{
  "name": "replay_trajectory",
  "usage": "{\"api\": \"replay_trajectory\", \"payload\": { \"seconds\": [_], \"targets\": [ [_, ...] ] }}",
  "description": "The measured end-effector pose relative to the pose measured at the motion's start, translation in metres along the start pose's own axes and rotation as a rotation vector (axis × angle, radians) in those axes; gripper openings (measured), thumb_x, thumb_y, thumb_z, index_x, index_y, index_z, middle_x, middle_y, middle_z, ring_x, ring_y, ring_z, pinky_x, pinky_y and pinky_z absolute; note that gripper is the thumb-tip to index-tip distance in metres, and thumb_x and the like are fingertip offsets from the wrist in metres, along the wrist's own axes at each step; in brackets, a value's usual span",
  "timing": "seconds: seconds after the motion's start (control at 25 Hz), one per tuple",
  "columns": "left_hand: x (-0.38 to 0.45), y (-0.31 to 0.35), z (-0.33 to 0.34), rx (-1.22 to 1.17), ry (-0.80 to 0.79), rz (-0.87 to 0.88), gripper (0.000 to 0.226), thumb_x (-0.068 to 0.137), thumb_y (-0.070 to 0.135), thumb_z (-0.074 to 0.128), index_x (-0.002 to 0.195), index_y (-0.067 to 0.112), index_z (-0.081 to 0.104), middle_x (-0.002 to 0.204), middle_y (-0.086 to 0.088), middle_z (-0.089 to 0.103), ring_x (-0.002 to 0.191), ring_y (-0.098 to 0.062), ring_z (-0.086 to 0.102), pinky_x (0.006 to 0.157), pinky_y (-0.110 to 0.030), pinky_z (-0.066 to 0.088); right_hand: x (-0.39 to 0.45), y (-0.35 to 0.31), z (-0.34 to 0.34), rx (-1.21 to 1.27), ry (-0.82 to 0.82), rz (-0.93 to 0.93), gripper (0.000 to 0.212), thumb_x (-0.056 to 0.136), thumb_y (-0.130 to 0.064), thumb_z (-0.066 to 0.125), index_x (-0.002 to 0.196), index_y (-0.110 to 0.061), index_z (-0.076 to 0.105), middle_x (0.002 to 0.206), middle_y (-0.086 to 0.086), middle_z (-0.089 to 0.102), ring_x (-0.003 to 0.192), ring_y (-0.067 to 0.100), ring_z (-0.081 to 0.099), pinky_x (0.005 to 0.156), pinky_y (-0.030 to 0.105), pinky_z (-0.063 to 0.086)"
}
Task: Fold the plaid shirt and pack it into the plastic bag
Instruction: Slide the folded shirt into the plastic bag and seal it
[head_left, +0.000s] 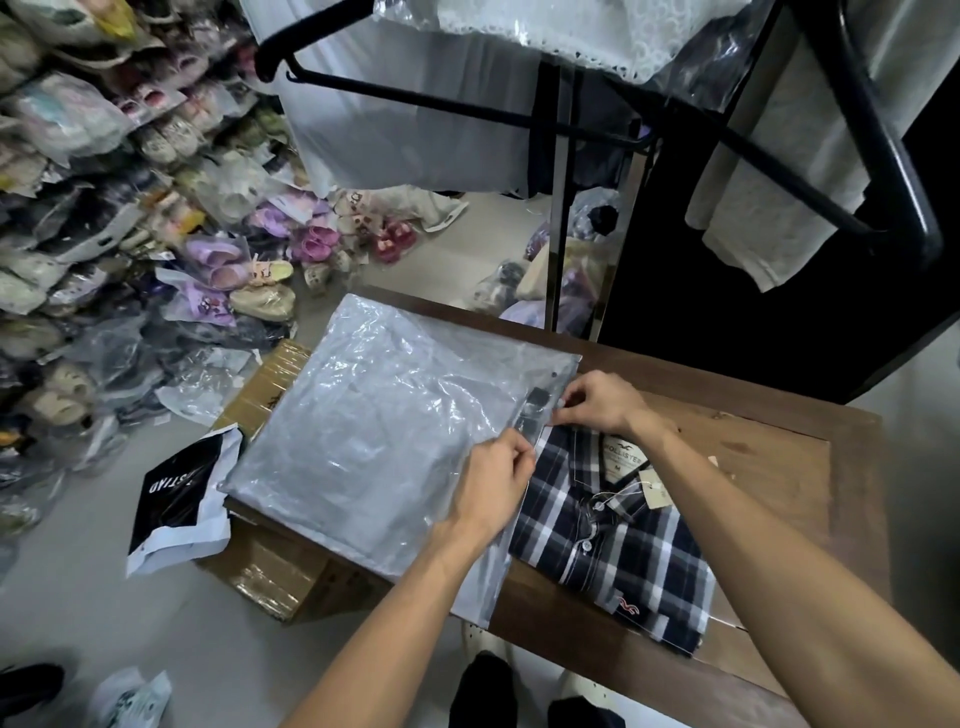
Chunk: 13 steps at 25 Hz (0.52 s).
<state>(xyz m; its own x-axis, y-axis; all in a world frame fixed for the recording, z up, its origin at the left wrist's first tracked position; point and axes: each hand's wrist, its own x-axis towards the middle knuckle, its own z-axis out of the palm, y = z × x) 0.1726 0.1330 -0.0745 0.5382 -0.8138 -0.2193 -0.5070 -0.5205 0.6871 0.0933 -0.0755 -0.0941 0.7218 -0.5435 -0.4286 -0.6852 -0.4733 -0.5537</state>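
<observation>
Both hands at plastic bag (374, 431) mouth: left hand (498, 478) fingers pinch bag edge, right hand (602, 402) fingers pinch bag mouth by dark strip, just above collar. Plaid shirt (613, 530) folded, lying on bench (779, 467) at 3 o'clock of bag, not yet inside.

Risks: bag overhangs bench edge, could slide off; thin film may cling shut or tear; fold may bunch on entry.

Writing: collar label "HOLLISTER", "M"; black mailer (182, 499) at 9 o'clock, letters only partly legible.

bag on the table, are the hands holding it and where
Yes. Both hands pinch the plastic bag at its open edge beside the shirt: left hand nearer the person, right hand farther along it.
</observation>
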Motion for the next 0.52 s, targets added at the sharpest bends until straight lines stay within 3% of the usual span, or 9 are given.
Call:
{"api": "replay_trajectory", "payload": {
  "seconds": [0.12,0.24,0.36,0.44,0.52],
  "targets": [
    [-0.002,-0.003,0.007,0.012,-0.006,-0.034,0.008,0.102,0.009,0.059,0.105,0.01,0.066,0.081,0.002,0.069,0.05,0.005,0.056,0.053,-0.009,0.047,0.003,0.004,-0.004,-0.055,-0.042,0.036,0.041,0.073,-0.07,0.079,0.095,-0.035,0.076,0.101,-0.01,0.074,0.1,0.017,0.068,0.082,0.032,0.048],
    [0.0,-0.01,0.014,0.017,-0.012,-0.044,0.011,0.101,0.005,0.058,0.106,0.007,0.068,0.097,-0.004,0.072,0.067,0.004,0.059,0.064,-0.003,0.048,-0.011,0.044,-0.044,0.114,-0.237,0.135,0.074,0.055,-0.077,0.085,0.103,-0.022,0.077,0.104,-0.003,0.074,0.096,0.017,0.069,0.084,0.031,0.053],
    [-0.001,-0.012,0.021,0.041,-0.014,-0.042,0.013,0.102,0.006,0.057,0.108,0.008,0.068,0.1,-0.004,0.072,0.072,0.001,0.061,0.067,-0.005,0.05,-0.035,0.087,-0.069,0.039,-0.476,0.182,0.095,0.039,-0.074,0.092,0.113,-0.017,0.075,0.112,0.0,0.074,0.102,0.018,0.069,0.081,0.028,0.054],
    [-0.002,-0.012,0.024,0.046,-0.011,-0.048,0.013,0.102,0.006,0.057,0.107,0.009,0.068,0.096,0.0,0.07,0.071,0.001,0.062,0.065,-0.007,0.051,-0.045,0.098,-0.067,0.008,-0.548,0.204,0.087,0.042,-0.068,0.094,0.113,-0.019,0.075,0.117,-0.002,0.075,0.11,0.019,0.068,0.085,0.029,0.054],
    [-0.004,-0.011,0.025,0.052,-0.019,-0.043,0.013,0.102,0.007,0.056,0.107,0.01,0.068,0.097,0.003,0.07,0.068,-0.001,0.063,0.063,-0.013,0.054,-0.053,0.093,-0.059,0.088,-0.475,0.143,0.053,0.065,-0.052,0.092,0.106,-0.022,0.077,0.117,-0.003,0.076,0.11,0.021,0.069,0.088,0.031,0.052]
  ]
}}
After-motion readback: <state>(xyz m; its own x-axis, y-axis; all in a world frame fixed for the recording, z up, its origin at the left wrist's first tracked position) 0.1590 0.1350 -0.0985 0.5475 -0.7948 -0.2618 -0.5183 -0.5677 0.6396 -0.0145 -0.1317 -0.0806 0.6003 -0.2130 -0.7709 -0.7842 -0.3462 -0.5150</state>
